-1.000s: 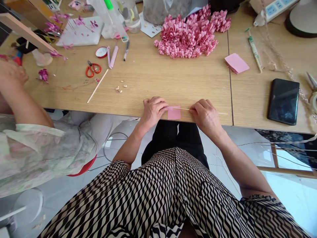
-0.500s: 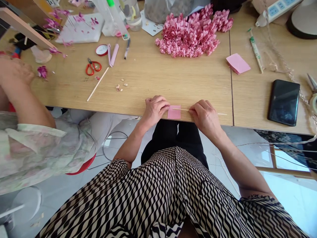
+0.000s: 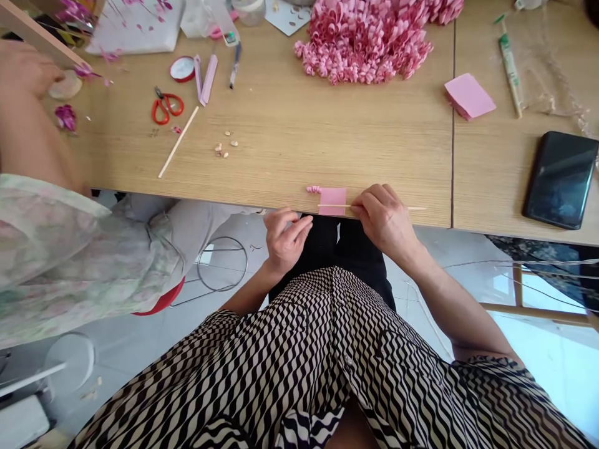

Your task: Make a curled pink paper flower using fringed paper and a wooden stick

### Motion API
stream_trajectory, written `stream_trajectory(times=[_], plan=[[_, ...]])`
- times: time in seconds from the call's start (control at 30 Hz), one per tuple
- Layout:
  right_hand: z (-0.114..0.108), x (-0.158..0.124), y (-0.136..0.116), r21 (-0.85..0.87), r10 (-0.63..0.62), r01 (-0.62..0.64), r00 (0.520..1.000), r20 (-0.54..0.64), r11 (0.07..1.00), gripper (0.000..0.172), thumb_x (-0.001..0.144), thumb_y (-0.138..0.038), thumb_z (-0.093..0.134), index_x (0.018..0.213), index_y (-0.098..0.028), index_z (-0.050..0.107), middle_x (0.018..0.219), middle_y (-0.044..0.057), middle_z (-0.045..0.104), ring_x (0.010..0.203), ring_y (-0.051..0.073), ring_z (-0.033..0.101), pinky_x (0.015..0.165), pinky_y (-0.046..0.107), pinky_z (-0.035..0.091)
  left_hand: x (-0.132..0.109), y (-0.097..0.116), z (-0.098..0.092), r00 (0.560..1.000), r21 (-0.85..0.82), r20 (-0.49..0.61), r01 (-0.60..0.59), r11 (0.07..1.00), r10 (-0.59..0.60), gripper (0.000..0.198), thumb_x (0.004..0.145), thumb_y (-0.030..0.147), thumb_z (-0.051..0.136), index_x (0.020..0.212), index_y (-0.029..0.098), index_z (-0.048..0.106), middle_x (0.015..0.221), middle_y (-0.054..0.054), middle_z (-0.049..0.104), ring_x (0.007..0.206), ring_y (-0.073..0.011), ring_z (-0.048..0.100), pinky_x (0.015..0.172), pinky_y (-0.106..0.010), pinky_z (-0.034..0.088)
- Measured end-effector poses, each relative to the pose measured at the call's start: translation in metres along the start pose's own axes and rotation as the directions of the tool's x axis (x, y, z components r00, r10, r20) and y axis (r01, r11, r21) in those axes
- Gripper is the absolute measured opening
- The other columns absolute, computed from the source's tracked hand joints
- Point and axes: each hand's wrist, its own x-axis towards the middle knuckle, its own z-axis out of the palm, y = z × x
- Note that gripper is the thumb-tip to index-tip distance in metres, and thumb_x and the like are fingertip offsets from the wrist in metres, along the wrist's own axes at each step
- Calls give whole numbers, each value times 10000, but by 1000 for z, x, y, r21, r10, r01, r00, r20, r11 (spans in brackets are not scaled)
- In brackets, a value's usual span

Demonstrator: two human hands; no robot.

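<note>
Worktop's near edge: right hand pins a stick across a flat, seemingly unrolled pink square; left hand hangs loose, empty. One curl lies beside it, with a pile of curls at the far edge.

Matt pink paper square; thin wooden stick; smooth wood-grain table.

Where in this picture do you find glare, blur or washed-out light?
Head view: the phone mirrors pale light on its screen; the floor at lower right is washed out; the co-worker's sleeve is blurred; the right hand, stick and pink paper are sharp under even daylight.
</note>
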Motion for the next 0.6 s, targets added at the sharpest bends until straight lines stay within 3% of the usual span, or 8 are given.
stream_trajectory(times=[0.1,0.23,0.47,0.6], plan=[[-1,-1,-2,27,-1,0,1000,15,1000,240,957,-232,416,821,-197,610,855,86,608,802,210,468,726,342,420,-14,5,7,996,20,69,50,999,-52,135,928,259,599,975,281,724,832,-20,608,955,-170,599,913,-368,422],[-2,-2,-3,83,18,-21,999,29,996,238,949,-240,426,820,-204,622,855,88,602,803,212,460,727,359,416,-13,5,15,972,87,161,158,984,-170,185,948,331,560,957,305,743,821,-25,623,966,-188,605,920,-403,396],[0,-2,-2,64,32,-36,998,60,997,267,957,-241,406,820,-196,630,853,95,609,806,213,470,725,361,417,-10,8,18,946,59,218,231,971,-238,218,956,361,538,985,304,747,844,-38,618,1001,-206,592,955,-427,358],[1,-3,-2,22,22,-24,998,64,999,275,965,-245,392,829,-196,626,856,88,610,808,209,479,719,342,410,-9,10,19,958,51,175,221,974,-227,210,951,361,550,981,303,749,823,-30,622,963,-190,596,928,-406,381]])
